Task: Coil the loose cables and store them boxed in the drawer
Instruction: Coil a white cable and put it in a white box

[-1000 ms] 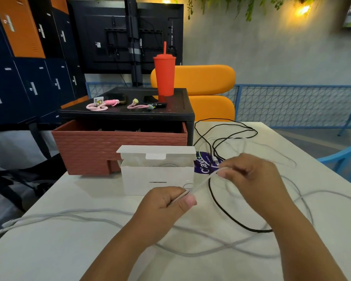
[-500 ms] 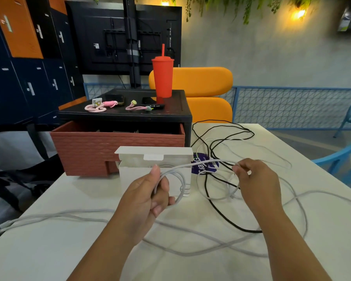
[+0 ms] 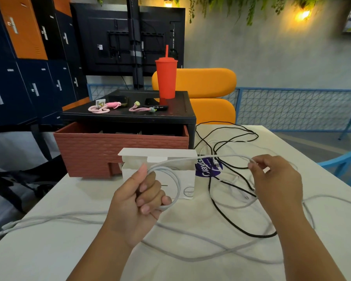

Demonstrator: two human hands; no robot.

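White tabletop is recorded beneath both hands, with loose cabling spread across it. The left hand is held off the surface, its fingers curled round a small loop of white cable. From that loop the same cable is run across to the right hand, where it is pinched between thumb and fingertips. A white box, lid flap raised, is stood just beyond the left hand. Directly behind it a brick-red drawer is seen pulled out from under a black stand. A black cable is looped between and beyond the two hands, reaching the right forearm. Pale cable lengths are trailed across the surface nearer than both hands; whether they belong to the held cable cannot be told. Coiled pink cables and a red tumbler are set on the stand, well beyond the left hand.
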